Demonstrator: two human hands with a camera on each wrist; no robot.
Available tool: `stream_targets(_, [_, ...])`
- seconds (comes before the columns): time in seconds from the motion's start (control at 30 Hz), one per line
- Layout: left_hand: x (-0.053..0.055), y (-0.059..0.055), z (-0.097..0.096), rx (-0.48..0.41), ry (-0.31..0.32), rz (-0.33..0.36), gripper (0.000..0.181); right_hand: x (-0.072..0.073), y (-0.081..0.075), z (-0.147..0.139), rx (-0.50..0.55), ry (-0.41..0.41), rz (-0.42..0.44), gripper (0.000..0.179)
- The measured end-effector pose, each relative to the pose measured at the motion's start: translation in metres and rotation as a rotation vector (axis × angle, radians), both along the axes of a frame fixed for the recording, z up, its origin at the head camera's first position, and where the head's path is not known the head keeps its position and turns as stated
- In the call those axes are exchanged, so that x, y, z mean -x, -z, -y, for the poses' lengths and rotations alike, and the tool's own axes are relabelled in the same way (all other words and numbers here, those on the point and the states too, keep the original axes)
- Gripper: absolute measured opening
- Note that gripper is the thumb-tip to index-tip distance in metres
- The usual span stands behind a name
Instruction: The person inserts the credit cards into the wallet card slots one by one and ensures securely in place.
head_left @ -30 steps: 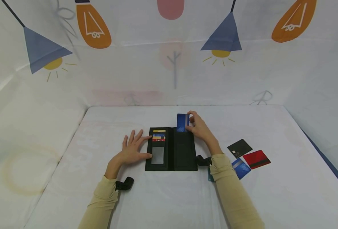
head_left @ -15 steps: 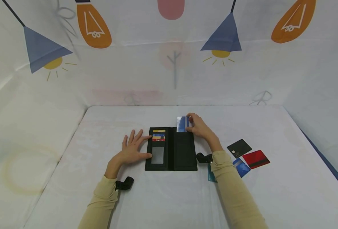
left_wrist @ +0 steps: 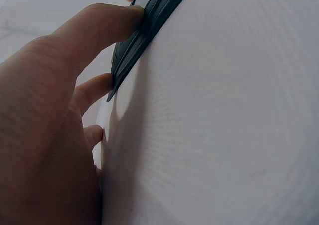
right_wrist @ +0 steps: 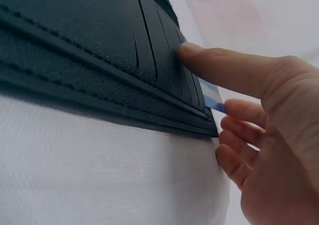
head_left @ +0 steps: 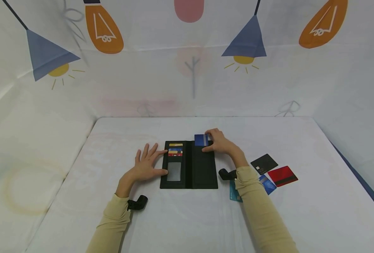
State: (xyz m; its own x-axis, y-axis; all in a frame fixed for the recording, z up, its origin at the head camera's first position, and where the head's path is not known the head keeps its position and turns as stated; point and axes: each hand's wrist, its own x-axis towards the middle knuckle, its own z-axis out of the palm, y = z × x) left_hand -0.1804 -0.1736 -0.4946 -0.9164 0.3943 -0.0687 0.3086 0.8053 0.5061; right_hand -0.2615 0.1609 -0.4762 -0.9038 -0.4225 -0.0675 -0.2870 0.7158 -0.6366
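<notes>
A black wallet (head_left: 204, 170) lies spread flat on the white table, with cards in its left slots. My left hand (head_left: 146, 166), fingers straight and spread, rests its thumb and index finger on the wallet's left edge. At the top of the right half, a blue bank card (head_left: 199, 140) with a pale stripe stands partly out of a slot. My right hand (head_left: 220, 142) has its fingers curled at the card's outer end. In the right wrist view, the thumb (right_wrist: 224, 68) presses the slotted panel while the index finger touches the card's (right_wrist: 214, 105) exposed edge.
Right of the right forearm lie a black card (head_left: 264, 163), a red card (head_left: 283, 176) and another blue card (head_left: 268, 185). A teal card (head_left: 234, 192) sits partly under that sleeve. White fabric walls with printed lamps surround the table (head_left: 180, 225).
The blue bank card has slid down into the wallet's right half, and less of it shows. My right hand moved down with it, its thumb now over the wallet. The left hand stays put.
</notes>
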Motion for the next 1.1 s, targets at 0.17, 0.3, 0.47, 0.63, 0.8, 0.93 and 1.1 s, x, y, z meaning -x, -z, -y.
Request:
stream_targets(0.17, [-0.001,-0.001,0.000,-0.018,0.002,0.007,0.079,-0.002,0.002,0.000,-0.011,-0.007,-0.001,0.073])
stream_targets(0.3, [-0.001,-0.001,0.000,-0.023,0.004,0.005,0.079,-0.004,0.003,0.001,-0.006,-0.016,-0.028,0.070])
stream_targets(0.47, [-0.001,0.000,0.000,-0.012,0.003,-0.009,0.079,-0.007,0.002,0.002,-0.016,-0.026,-0.048,0.064])
stream_targets(0.63, [-0.001,0.000,0.000,-0.020,0.002,-0.006,0.079,-0.010,0.002,0.002,-0.033,-0.049,-0.068,0.056])
stream_targets(0.8, [-0.001,0.002,0.001,-0.012,-0.005,-0.003,0.079,-0.013,-0.001,0.003,-0.027,-0.057,-0.072,0.048])
stream_targets(0.93, [-0.002,0.002,0.000,-0.021,-0.006,-0.002,0.079,-0.016,-0.002,0.003,-0.024,-0.053,-0.073,0.043])
stream_targets(1.1, [-0.002,0.002,0.000,-0.012,-0.004,0.000,0.079,-0.017,-0.001,0.003,-0.032,-0.068,-0.089,0.037])
